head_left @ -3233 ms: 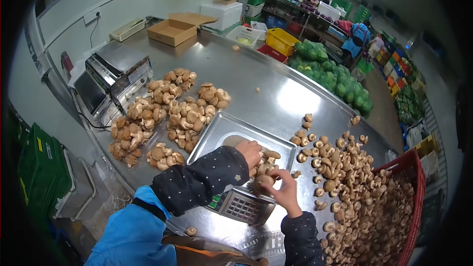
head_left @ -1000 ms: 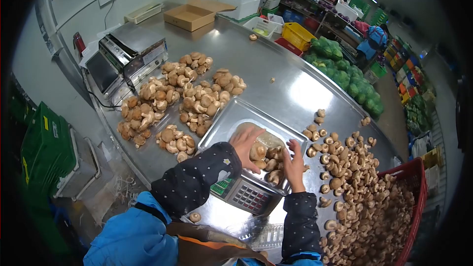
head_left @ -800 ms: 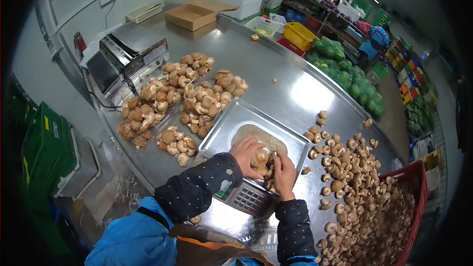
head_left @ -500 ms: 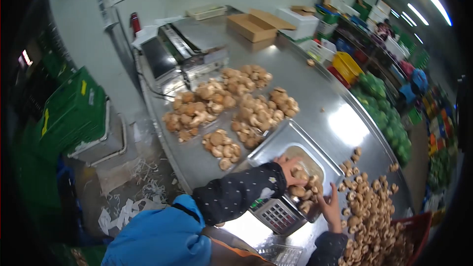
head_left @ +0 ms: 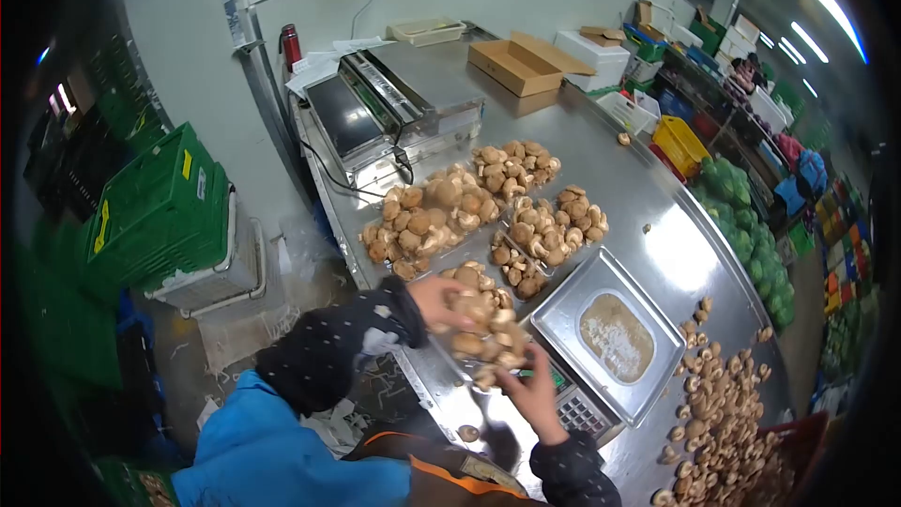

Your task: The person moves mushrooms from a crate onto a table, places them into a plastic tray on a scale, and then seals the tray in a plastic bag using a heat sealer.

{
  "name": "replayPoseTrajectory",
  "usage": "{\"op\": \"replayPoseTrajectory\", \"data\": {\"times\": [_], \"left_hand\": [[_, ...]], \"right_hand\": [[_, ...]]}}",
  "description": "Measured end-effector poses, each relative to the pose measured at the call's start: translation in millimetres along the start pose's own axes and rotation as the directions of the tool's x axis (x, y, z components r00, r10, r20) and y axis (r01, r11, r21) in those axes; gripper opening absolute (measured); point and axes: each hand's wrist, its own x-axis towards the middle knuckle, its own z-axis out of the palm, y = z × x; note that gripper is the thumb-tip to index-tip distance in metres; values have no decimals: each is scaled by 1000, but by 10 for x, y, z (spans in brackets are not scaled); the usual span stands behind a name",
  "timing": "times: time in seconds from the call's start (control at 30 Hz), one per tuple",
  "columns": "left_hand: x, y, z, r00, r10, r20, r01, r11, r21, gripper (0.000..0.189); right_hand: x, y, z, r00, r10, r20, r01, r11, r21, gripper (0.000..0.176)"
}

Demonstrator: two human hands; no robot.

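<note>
A clear tray of brown-capped mushrooms (head_left: 496, 338), blurred by motion, is held between my two hands at the near side of the steel table. My left hand (head_left: 441, 303) curls over its left end, fingers on the mushrooms. At the right end, my right hand (head_left: 535, 396) grips low with thumb and fingers; the tray's edge is hardly visible there. Right of the hands stands a weighing scale (head_left: 664, 371), its steel pan bare with a wet-looking patch in the middle. My right wrist is close to its keypad (head_left: 580, 413).
More batches of mushrooms (head_left: 432, 221) sit behind my hands, and a loose heap (head_left: 718, 404) lies at right beside a red crate (head_left: 798, 441). A wrapping machine (head_left: 375, 113) and cardboard box (head_left: 516, 68) stand further back. Green crates (head_left: 160, 216) are stacked at left.
Both hands have lifted the mushrooms off the scale pan and carried them left, towards the other batches. The view has shifted slightly.
</note>
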Motion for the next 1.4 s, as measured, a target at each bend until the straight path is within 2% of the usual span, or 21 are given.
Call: {"op": "replayPoseTrajectory", "data": {"times": [0.03,0.1,0.3,0.37,0.4,0.5,0.53,0.57,0.63,0.7,0.77,0.83,0.87,0.97,1.03,1.1,1.17,1.23,1.3,1.37,1.4], "left_hand": [[-53,-225,-105,999,-41,-19,41,999,11,67],[-11,-690,-271,994,-107,19,104,988,111,73],[225,-1348,-141,981,-189,50,185,980,74,77],[295,-1493,-77,993,-115,14,115,993,-11,78],[328,-1552,-56,998,31,-57,-28,998,56,76],[294,-1680,-24,987,85,-135,-85,996,10,76],[188,-1499,-41,982,115,-153,-103,991,81,77],[31,-1257,-24,966,119,-229,-73,977,200,77],[-183,-878,72,877,344,-335,-117,830,546,69],[-300,-421,256,868,404,-289,-283,880,382,46],[-330,-160,526,953,297,-61,-299,954,-21,35],[-355,95,845,935,337,114,-322,938,-129,32],[-372,200,1005,901,364,235,-322,925,-199,29],[-297,207,1672,811,403,423,-402,911,-98,35],[-347,377,2125,882,200,426,-287,946,150,47],[-256,126,2721,897,153,414,-261,940,219,55],[-180,56,3132,825,88,558,-329,878,348,52],[-163,567,3051,674,-226,703,-460,616,639,37],[-459,910,2907,861,-57,505,-408,514,755,28],[-652,1398,2654,857,170,487,-478,616,626,35],[-599,1457,2724,848,171,501,-492,606,626,35]], "right_hand": [[27,95,263,1000,21,1,-21,1000,12,57],[72,-21,656,965,254,59,-260,952,161,59],[303,404,1100,964,264,-37,-261,962,75,61],[331,278,1069,950,312,-33,-313,948,-50,61],[342,266,1076,946,321,-51,-324,944,-62,61],[209,228,1030,958,275,-78,-275,961,8,62],[95,204,966,946,316,-68,-317,948,-6,61],[-66,230,842,964,261,-46,-260,965,28,51],[-476,23,446,951,300,-69,-277,932,234,35],[-957,306,-15,899,126,-420,-184,978,-100,20],[-1466,450,-526,687,234,-688,-435,891,-131,15],[-2110,1105,-1074,611,66,-789,-479,824,-302,16],[-2325,1089,-1163,589,76,-805,-502,815,-291,16],[-2511,1081,-1363,585,114,-803,-572,760,-309,19],[-2421,1200,-1279,642,-39,-766,-459,781,-424,22],[-2266,1596,-1220,612,-70,-788,-488,750,-446,26],[-2087,1555,-1204,697,262,-668,-588,742,-322,27],[-2096,1597,-1200,754,265,-601,-541,769,-340,23],[-2134,1255,-1259,836,39,-548,-353,802,-481,19],[-2174,1190,-1207,726,205,-657,-218,974,63,14],[-2198,1135,-1234,730,149,-668,-103,989,108,14]]}}
